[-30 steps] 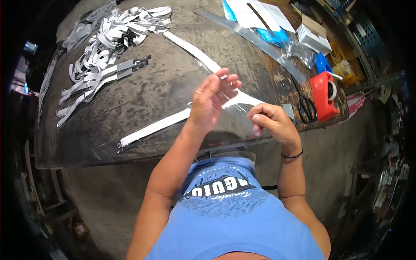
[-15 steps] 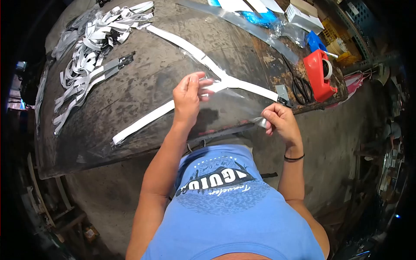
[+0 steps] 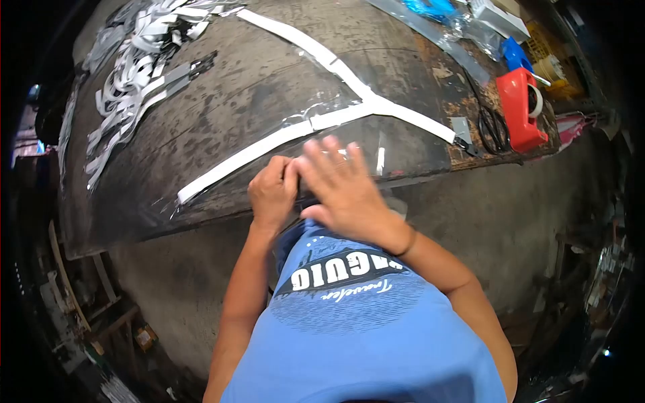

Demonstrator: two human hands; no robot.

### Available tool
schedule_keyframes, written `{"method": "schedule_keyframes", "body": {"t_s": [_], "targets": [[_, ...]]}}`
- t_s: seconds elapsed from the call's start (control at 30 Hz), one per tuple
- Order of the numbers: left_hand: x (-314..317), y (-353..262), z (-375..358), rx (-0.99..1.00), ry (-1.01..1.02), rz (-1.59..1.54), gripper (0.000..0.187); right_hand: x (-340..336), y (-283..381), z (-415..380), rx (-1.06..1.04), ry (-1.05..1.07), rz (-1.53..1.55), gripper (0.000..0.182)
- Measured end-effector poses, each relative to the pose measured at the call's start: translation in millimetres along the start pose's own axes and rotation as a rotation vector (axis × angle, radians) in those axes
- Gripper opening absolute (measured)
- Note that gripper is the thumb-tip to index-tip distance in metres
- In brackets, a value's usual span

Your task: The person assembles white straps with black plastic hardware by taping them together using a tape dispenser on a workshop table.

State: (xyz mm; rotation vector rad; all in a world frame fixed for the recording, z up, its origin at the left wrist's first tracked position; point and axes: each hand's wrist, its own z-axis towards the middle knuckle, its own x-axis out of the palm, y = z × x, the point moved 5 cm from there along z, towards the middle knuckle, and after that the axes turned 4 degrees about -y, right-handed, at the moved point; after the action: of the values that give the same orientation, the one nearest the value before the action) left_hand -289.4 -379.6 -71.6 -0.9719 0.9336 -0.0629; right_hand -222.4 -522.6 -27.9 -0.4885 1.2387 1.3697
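Note:
A white Y-shaped strap [image 3: 410, 119] lies spread over the dark table [image 3: 222, 107], with clear plastic film around its lower left arm. Near the table's front edge, my left hand [image 3: 273, 188] is closed, fingers curled in; what it grips, if anything, is hidden. Beside it my right hand [image 3: 342, 188] is held flat, its fingers spread and slightly blurred, holding nothing. It hovers over or touches the film just below the strap; which of these I cannot tell. A black clip [image 3: 465, 145] sits at the strap's right end.
Many white straps [image 3: 138, 80] are heaped at the back left. On the right lie black scissors [image 3: 492, 124], a red tape dispenser [image 3: 521, 111], a blue object [image 3: 516, 54] and a white box [image 3: 500, 20]. A long clear plastic strip [image 3: 437, 40] runs across the back right.
My right hand has moved left beside my left hand, let go of the plastic film and opened. My left hand has moved down and closed. The view has shifted slightly.

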Motion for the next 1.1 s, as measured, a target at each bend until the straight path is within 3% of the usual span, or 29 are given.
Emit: {"method": "schedule_keyframes", "body": {"t_s": [0.07, 0.37, 0.47, 0.53, 0.57, 0.63, 0.7, 0.77, 0.83, 0.87, 0.93, 1.0, 1.1], "targets": [[-1, -1, -1, -0.001, -0.005, 0.017, 0.016, 39, -12, -17, 0.044, 0.169, -0.07, 0.084], [1, 5, 0, -0.039, 0.047, -0.006, 0.017, -47, -94, -98, 0.408, 0.172, -0.403, 0.086], [-1, 5, 3, -0.038, 0.083, -0.059, 0.015, -83, -106, -104, 0.498, 0.152, -0.387, 0.076], [-8, -2, 8, 0.0, 0.094, -0.068, 0.013, -96, -120, -96, 0.979, 0.201, 0.296, 0.063], [-11, -12, 12, 0.055, 0.127, -0.089, 0.012, -89, -120, -89, 0.971, 0.196, 0.304, 0.063], [-17, -27, 22, 0.117, 0.146, -0.098, 0.01, -88, -83, -42, 0.26, -0.186, 0.201, 0.057], [-22, -49, 30, 0.364, 0.223, -0.167, 0.009, -75, -57, 3, 0.137, -0.213, 0.19, 0.057], [-33, -65, 38, 0.38, 0.236, -0.171, 0.009, -55, -50, 24, 0.073, -0.23, 0.366, 0.049], [-39, -71, 47, 0.192, 0.325, -0.395, 0.009, -36, -58, 31, 0.295, -0.015, 0.655, 0.033], [-42, -72, 53, 0.124, 0.305, -0.576, 0.018, -34, -56, 32, 0.267, -0.015, 0.658, 0.033], [-49, -58, 70, 0.039, 0.17, -0.734, 0.019, -30, -66, 26, 0.551, -0.137, 1.007, 0.017], [-45, -33, 84, -0.117, -0.007, -0.931, 0.028, -35, -70, 27, 0.617, -0.185, 1.106, 0.016], [-8, -16, 69, -0.226, 0.166, -1.072, 0.036, -41, -73, 26, 0.716, -0.256, 1.249, 0.017]]}}
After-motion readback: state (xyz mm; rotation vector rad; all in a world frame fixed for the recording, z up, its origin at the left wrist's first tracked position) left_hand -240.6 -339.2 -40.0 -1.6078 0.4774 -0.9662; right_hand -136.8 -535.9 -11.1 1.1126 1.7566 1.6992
